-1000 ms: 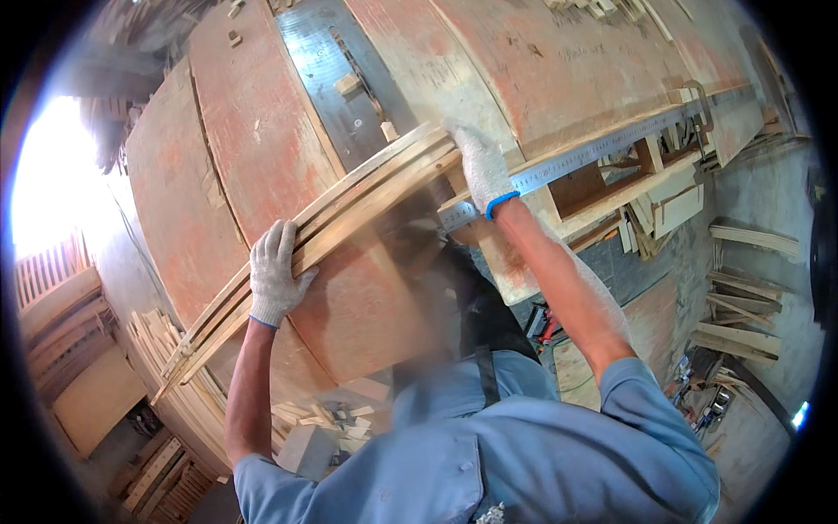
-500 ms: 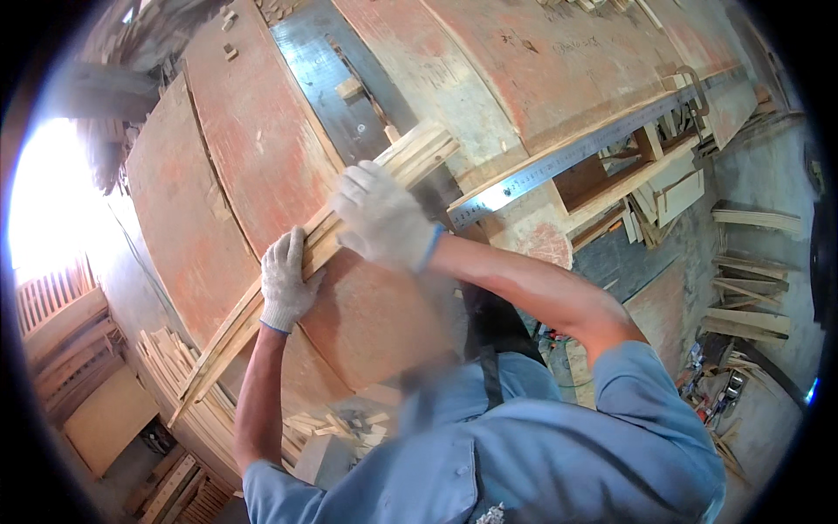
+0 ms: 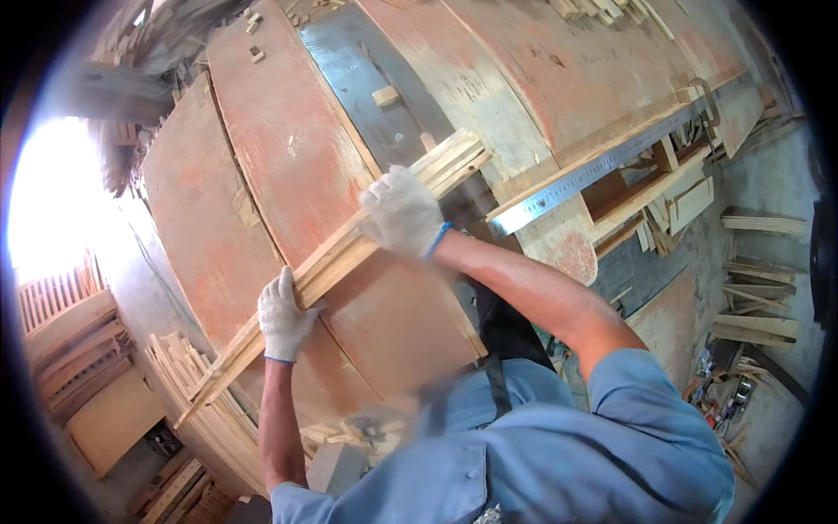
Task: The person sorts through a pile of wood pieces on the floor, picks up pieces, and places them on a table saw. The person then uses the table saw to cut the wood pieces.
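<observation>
A bundle of long, pale wooden strips point(image 3: 335, 262) runs diagonally over the worktable, its far end resting by the dark metal plate point(image 3: 345, 65) and its other end reaching past the table's near left. My right hand point(image 3: 403, 211), in a white knit glove with a blue cuff, is closed over the bundle nearer its far end. Lower down, my gloved left hand point(image 3: 284, 321) grips the same strips, with its thumb at their near side. The strips lie side by side; their exact number is hard to tell. A small wood block point(image 3: 385, 96) sits on the metal plate.
The worn reddish worktable point(image 3: 279, 148) fills the middle. A steel ruler point(image 3: 567, 183) runs along a wooden fence at right, with a clamp point(image 3: 705, 98) at its far end. More strips point(image 3: 196, 371) stack at left; wood scraps point(image 3: 602, 10) lie at the back.
The whole view has shifted, so the table appears farther right. My left hand has slid down along the strips, away from my right hand. Both hands still hold the bundle.
</observation>
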The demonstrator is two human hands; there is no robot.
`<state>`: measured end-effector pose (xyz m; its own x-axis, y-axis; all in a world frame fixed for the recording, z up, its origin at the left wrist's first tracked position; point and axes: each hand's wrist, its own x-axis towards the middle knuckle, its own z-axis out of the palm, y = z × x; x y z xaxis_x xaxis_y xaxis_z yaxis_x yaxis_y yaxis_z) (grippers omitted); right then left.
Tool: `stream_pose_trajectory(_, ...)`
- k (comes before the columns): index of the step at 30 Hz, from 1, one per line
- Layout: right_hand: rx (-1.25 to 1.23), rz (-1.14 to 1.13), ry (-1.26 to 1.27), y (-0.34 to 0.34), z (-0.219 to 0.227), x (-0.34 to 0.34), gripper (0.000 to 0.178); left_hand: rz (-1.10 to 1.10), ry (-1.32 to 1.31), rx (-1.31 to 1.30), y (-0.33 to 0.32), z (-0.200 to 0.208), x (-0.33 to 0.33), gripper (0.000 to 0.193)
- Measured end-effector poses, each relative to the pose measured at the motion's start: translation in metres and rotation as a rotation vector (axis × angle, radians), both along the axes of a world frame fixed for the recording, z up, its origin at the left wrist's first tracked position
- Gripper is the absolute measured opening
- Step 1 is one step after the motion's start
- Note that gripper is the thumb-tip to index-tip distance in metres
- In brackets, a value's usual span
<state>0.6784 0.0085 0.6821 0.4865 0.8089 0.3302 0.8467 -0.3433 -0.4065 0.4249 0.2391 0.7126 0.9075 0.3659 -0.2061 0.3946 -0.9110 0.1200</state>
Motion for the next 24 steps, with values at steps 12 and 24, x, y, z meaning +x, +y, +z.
stream_pose_trajectory(12, -0.004, -0.111, 0.021, 0.071, -0.003, 0.015, 0.026, -0.046, 0.009, 0.007, 0.092, -0.001, 0.046, 0.095)
stream_pose_trajectory(24, -0.068, -0.137, -0.039, 0.097, -0.005, 0.034, 0.029, -0.069, 0.004, 0.016, 0.115, 0.0, 0.064, 0.095)
